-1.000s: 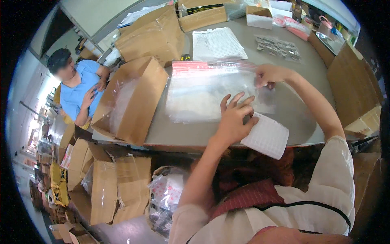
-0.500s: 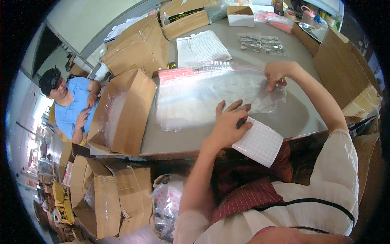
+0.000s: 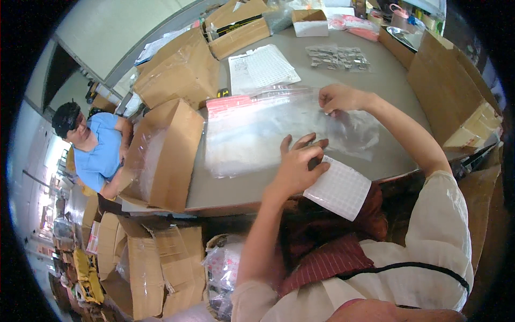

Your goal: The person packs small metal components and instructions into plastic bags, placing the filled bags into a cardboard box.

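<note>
Sitting at far left: a person in a blue shirt is seen beyond the table's left edge.
Open cardboard box: set at the table's left edge, lined with clear film.
Clear plastic bag: laid flat mid-table, its red strip toward the left.
Left hand: fingers spread, pressed on the bag's near edge and on the white gridded sheet, which overhangs the table's near edge.
Right hand: fingers pinched together on the bag's far edge.
Small packets: spread toward the far right edge.
</note>
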`<state>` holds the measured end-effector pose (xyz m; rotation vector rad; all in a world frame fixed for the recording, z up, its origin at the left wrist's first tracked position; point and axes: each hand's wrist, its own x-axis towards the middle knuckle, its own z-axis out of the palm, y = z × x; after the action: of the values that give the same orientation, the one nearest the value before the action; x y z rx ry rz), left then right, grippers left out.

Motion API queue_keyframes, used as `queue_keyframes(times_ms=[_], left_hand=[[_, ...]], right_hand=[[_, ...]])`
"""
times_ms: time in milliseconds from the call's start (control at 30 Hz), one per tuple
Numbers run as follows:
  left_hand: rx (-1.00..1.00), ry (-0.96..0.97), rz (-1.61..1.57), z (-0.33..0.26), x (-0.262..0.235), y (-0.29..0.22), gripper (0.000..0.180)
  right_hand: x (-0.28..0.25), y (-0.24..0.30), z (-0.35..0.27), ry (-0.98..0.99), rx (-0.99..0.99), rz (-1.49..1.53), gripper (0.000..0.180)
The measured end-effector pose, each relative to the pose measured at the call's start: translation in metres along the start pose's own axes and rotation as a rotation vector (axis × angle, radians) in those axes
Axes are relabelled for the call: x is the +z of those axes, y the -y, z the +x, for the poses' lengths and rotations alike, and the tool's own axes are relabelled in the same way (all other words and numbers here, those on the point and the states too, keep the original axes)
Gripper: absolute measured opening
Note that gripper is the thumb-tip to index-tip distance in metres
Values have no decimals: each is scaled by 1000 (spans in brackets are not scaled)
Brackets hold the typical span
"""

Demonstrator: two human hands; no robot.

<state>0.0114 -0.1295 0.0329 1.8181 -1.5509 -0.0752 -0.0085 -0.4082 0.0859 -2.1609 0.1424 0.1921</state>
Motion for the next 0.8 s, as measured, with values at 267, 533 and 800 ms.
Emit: queue_keyframes(times_ms=[267,533,800], left_hand=[[-42,19,-13,-1,1,-1,22],[-79,9,-92,-1,0,5,24],[-80,40,-69,2,-1,3,25]], right_hand=[[3,2,-25,-90,27,-134,14],[14,30,-39,-262,40,-767,26],[66,40,-87,11,-282,-426,21]])
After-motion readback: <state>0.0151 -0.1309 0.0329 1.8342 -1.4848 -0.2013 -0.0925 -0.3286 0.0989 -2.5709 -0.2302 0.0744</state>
